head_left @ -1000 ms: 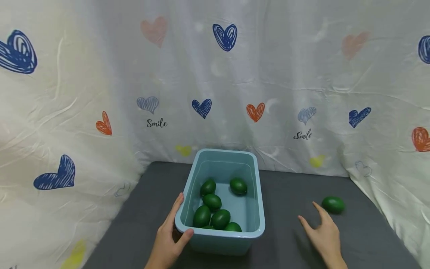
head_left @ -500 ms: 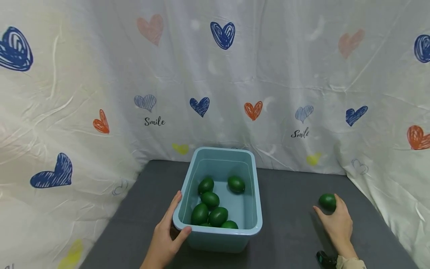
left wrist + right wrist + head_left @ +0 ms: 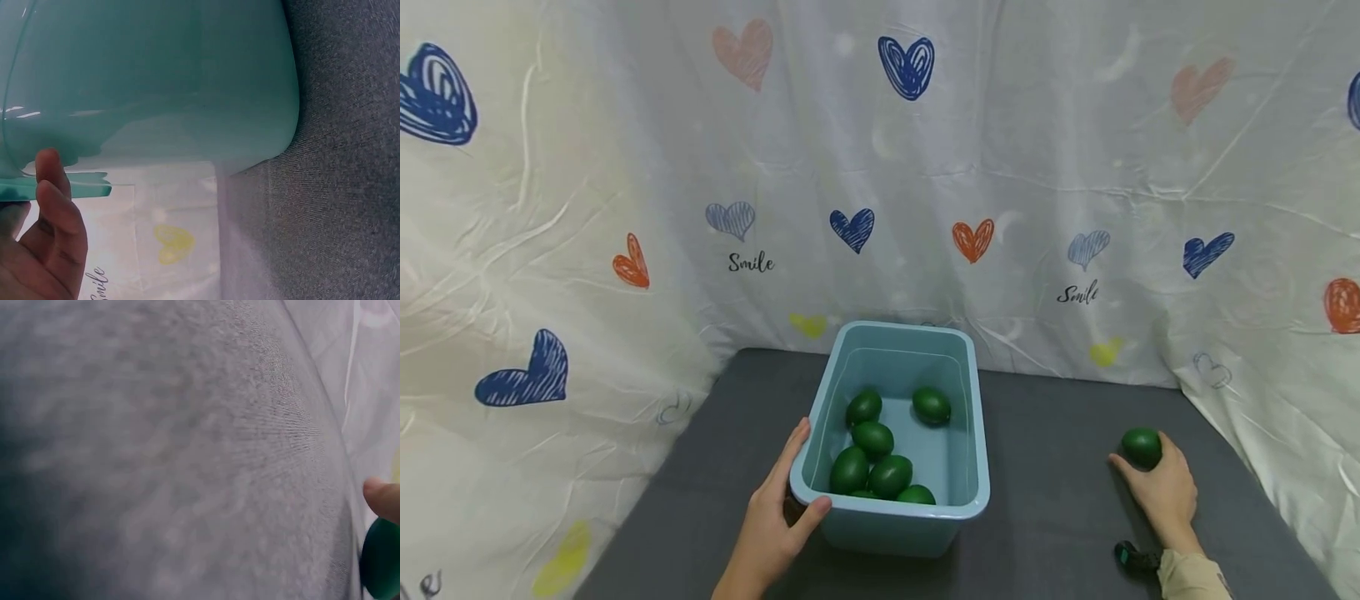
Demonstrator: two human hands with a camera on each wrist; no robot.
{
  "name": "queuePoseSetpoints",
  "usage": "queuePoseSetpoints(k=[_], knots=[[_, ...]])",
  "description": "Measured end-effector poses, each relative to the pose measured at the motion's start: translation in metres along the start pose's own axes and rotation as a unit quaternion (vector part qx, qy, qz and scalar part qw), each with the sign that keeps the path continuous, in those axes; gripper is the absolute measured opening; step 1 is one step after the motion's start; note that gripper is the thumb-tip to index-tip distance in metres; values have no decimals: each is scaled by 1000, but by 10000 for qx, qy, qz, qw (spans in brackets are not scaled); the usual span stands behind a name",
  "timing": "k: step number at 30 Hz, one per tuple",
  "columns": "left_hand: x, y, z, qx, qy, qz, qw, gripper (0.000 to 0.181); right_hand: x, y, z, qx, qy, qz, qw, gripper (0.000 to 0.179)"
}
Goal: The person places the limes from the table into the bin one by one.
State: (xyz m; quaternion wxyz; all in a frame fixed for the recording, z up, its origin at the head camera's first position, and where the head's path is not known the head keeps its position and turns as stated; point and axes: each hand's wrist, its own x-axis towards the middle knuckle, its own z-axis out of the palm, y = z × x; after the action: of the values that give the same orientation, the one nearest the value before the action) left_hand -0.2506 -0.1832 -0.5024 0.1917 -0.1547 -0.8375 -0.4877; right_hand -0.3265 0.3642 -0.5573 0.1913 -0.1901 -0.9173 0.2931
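In the head view my right hand [image 3: 1167, 492] pinches a dark green lime [image 3: 1141, 448] between thumb and fingers at the right of the table. The right wrist view catches just a fingertip [image 3: 381, 497] and part of the lime [image 3: 381, 559] at its edge. My left hand [image 3: 771, 525] grips the near left corner of a light blue plastic bin [image 3: 887, 533], thumb over the front rim and fingers along the left side. Curled fingers [image 3: 59, 209] show by the rim in the left wrist view. Several limes [image 3: 891, 477] lie inside the bin, mostly toward its left and near end.
A dark grey cloth covers the table [image 3: 1045, 442]. White curtain [image 3: 1030, 167] printed with hearts hangs behind and along both sides. Under my right wrist a small black device [image 3: 1135, 557] is strapped near the sleeve [image 3: 1191, 577].
My right hand has reached forward and right to the lone lime and taken hold of it. The left hand stays at the bin's corner; the limes inside have not shifted.
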Motion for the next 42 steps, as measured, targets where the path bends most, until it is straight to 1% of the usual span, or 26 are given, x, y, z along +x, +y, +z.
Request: queuePoseSetpoints(k=[3, 7, 12, 15, 22, 24, 28, 31, 34, 38, 42], knots=[[1, 0, 0, -80, 17, 32, 10000, 89, 3, 3, 0, 123, 55, -105, 9999, 88], [3, 0, 2, -90, 16, 70, 9999, 90, 4, 5, -1, 276, 267, -179, 9991, 75], [2, -1, 2, -120, 30, 160, 9998, 90, 5, 7, 0, 35, 312, -250, 9992, 71], [0, -1, 1, -79, 65, 176, 9998, 90, 3, 7, 2, -54, 236, -239, 9994, 71], [-2, 0, -1, -5, 24, 197, 9998, 91, -8, 6, 4, -35, 216, -103, 9997, 71], [-2, 0, 0, -39, 47, 218, 9997, 91, -10, 3, 3, -17, 236, -119, 9996, 71], [-2, -2, 1, -99, 87, 262, 9996, 91, -15, -4, 2, 88, 381, -278, 9989, 72], [-2, -3, 0, -83, 105, 279, 9995, 92, -22, -11, 1, 151, 515, -423, 9977, 72], [-2, -3, 0, -80, 111, 279, 9995, 92, -30, -17, -1, 181, 569, -484, 9970, 72], [-2, -3, 0, -48, 84, 239, 9997, 91, -42, -25, -5, 239, 577, -447, 9970, 73], [-1, -3, -1, -14, 74, 186, 9998, 90, -53, -32, -9, 193, 495, -361, 9979, 74]])
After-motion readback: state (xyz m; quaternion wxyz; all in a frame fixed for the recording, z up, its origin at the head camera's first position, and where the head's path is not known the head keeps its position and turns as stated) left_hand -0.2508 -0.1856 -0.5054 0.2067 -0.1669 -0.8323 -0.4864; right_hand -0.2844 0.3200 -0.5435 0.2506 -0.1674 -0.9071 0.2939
